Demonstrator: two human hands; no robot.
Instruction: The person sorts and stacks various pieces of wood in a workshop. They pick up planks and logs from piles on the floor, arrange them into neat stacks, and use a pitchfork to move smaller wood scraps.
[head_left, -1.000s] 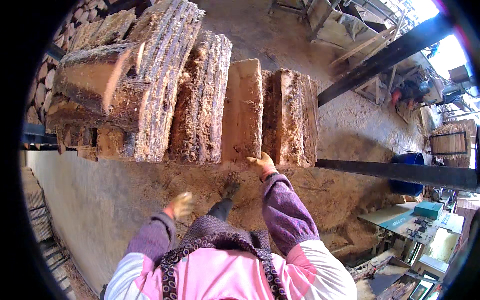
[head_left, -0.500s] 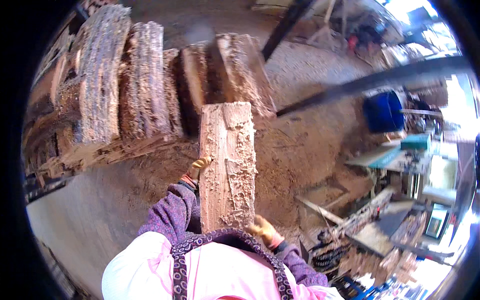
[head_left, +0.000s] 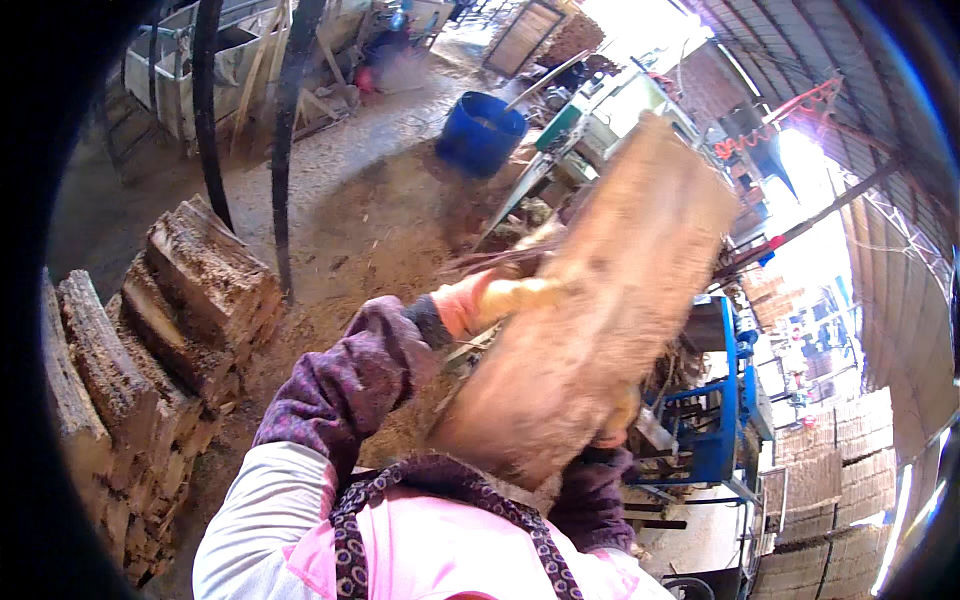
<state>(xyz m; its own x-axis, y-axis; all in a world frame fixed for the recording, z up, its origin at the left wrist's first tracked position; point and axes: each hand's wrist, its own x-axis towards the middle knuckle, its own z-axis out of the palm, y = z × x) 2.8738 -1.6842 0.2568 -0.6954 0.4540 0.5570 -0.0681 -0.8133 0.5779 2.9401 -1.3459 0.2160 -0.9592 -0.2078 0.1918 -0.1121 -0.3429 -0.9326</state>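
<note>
Clasping a slanting board by its left edge in the left hand. Touching its right edge, lower down, with the right hand, too hidden to tell whether gripping. Working beside a wood stack, left of both grips.

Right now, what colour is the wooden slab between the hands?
The slab is orange-brown, darker toward its lower end; best in head view.

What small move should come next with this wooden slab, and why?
Probably steady the wooden slab with both hands: it slants across the view, the left hand grips its left edge, the right hand is partly hidden at its lower right edge, and a blue metal frame shows just beyond that side.
</note>
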